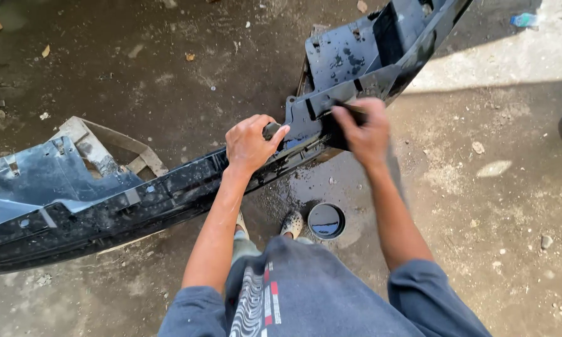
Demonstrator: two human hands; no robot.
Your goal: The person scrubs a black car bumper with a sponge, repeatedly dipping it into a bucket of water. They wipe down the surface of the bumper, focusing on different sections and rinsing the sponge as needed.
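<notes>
Head camera looks down on a long black car bumper (168,193) that runs from the near left to the far right across a dirt floor, its wet inner face turned up. The person's left hand (251,145) is closed over the bumper's upper edge at mid-length, steadying it. The right hand (365,132) presses a dark pad or rag (343,122) against the wet plastic just to the right; what the pad is made of cannot be told. The glossy surface looks slippery, so the grip could slide and the bumper tip. A small round tin (326,221) of dark liquid stands open on the ground beside the person's sandalled feet (291,223), near enough that a step could knock it over.
</notes>
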